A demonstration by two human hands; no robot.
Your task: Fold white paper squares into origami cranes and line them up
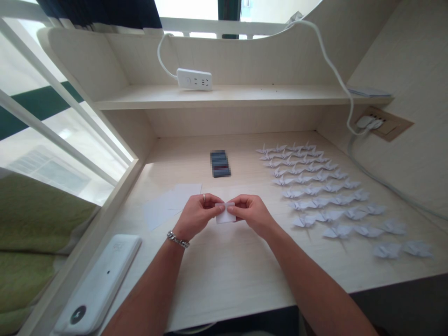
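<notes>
A small folded piece of white paper (226, 215) is held just above the desk, pinched from both sides. My left hand (196, 215), with a ring and a metal bracelet, grips its left edge with closed fingers. My right hand (252, 213) pinches its right edge the same way. Several loose white paper sheets (168, 204) lie flat on the desk just left of my left hand. Several rows of finished white paper cranes (322, 196) cover the right part of the desk.
A white flat device (101, 282) lies at the desk's near left edge. A small dark blurred object (220, 164) sits behind my hands. A power strip (194, 79) rests on the shelf; its cable (336, 74) runs to a wall socket (376, 123) at right.
</notes>
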